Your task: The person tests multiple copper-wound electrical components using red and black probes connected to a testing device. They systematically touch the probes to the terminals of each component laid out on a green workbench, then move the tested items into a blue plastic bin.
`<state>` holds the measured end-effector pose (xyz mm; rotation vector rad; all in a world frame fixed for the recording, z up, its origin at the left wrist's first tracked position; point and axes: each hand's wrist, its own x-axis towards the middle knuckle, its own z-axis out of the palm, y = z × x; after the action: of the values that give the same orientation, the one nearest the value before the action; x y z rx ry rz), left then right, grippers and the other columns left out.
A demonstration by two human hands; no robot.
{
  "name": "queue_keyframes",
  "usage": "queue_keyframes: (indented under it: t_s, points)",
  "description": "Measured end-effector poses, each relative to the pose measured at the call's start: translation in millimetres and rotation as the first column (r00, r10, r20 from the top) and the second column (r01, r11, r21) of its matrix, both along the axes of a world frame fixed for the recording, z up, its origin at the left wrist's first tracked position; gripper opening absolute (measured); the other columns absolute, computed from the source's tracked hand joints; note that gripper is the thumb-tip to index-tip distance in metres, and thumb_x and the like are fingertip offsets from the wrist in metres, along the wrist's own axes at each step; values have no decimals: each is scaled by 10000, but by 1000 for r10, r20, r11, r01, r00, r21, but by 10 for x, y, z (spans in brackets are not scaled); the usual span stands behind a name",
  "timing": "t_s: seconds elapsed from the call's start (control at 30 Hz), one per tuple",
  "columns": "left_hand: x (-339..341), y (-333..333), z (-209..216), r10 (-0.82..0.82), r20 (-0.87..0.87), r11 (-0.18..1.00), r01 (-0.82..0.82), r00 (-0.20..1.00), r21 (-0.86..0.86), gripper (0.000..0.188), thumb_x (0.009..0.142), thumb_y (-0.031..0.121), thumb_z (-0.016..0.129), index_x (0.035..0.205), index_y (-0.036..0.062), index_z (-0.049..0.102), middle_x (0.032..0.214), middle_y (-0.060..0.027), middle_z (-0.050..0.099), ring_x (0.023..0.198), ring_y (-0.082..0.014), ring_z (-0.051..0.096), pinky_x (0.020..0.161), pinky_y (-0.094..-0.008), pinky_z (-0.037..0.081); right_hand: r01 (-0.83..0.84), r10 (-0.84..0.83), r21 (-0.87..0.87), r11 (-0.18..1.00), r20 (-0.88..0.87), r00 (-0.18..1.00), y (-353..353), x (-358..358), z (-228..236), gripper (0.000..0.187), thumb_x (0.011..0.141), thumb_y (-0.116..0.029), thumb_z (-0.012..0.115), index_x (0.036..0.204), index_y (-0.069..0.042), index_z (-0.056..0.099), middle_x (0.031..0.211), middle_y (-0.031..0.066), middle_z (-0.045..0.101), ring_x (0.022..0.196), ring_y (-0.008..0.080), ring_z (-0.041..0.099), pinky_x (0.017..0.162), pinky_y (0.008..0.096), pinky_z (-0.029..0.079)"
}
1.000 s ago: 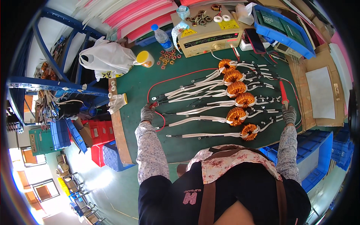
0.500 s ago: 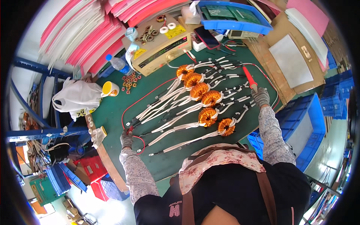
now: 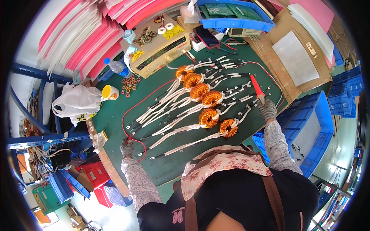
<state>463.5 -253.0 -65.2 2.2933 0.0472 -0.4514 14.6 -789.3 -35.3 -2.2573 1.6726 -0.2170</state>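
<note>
My gloved right hand [image 3: 267,110] is closed round a red test probe [image 3: 257,87] at the right end of the coil leads. The probe points away from me; whether its tip touches a lead terminal I cannot tell. At the left, my gloved left hand [image 3: 126,148] grips a small red test clip [image 3: 130,137] with a red wire [image 3: 132,108] running from it. Between my hands several copper-wound toroid coils [image 3: 208,118] lie in a slanting row. Their white-sleeved leads [image 3: 184,145] reach out to both sides, with ring terminals at the ends.
A beige bench tester [image 3: 162,56] stands at the back of the green table [image 3: 162,84]. Near it are a phone [image 3: 207,37], a bottle [image 3: 116,67], small ring cores [image 3: 130,84] and a yellow-white cup [image 3: 110,92]. Blue crates [image 3: 313,129] stand at the right.
The right hand and its probe have moved a little nearer to me along the lead ends. The left hand has also drawn slightly nearer. The view has shifted a little.
</note>
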Motion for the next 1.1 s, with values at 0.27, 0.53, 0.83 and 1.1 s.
queue_keyframes:
  t_s: [0.27, 0.53, 0.83, 1.1]
  points:
    - [-46, -45, 37, -69, 80, 995, 63, 994, 80, 271, 794, 145, 575, 1064, 130, 596, 652, -19, 559, 486, -104, 469, 441, -286, 395, -68, 65, -33, 997, -105, 992, -143, 132, 218, 330, 738, -356, 586, 802, -35, 626, 773, 209, 604, 765, 368, 588, 669, 437, 463]
    - [-65, 28, 177, -231, 164, 920, 160, 959, 359, 291, 787, 188, 586, 1074, 142, 583, 870, -119, 632, 781, -250, 606, 703, -344, 471, -155, 154, 0, 988, -152, 976, -322, 135, 78, 364, 710, -352, 611, 850, -16, 604, 795, 222, 604, 775, 374, 590, 678, 441, 468]
    - [-25, 63, 80, -296, 178, 870, 188, 938, 456, 314, 780, 191, 604, 1091, 149, 584, 809, -98, 637, 741, -212, 607, 680, -327, 471, -160, 153, -23, 987, -178, 972, -294, 157, 121, 347, 724, -344, 593, 835, -16, 608, 802, 216, 605, 788, 366, 588, 695, 434, 467]
    - [-23, -113, 269, -365, 54, 796, 282, 929, 536, 321, 774, 230, 591, 1087, 158, 580, 981, -116, 626, 917, -281, 595, 803, -355, 469, -149, 146, 6, 989, -231, 962, -268, 158, 128, 372, 738, -361, 571, 855, -11, 614, 805, 213, 604, 802, 364, 586, 717, 432, 467]
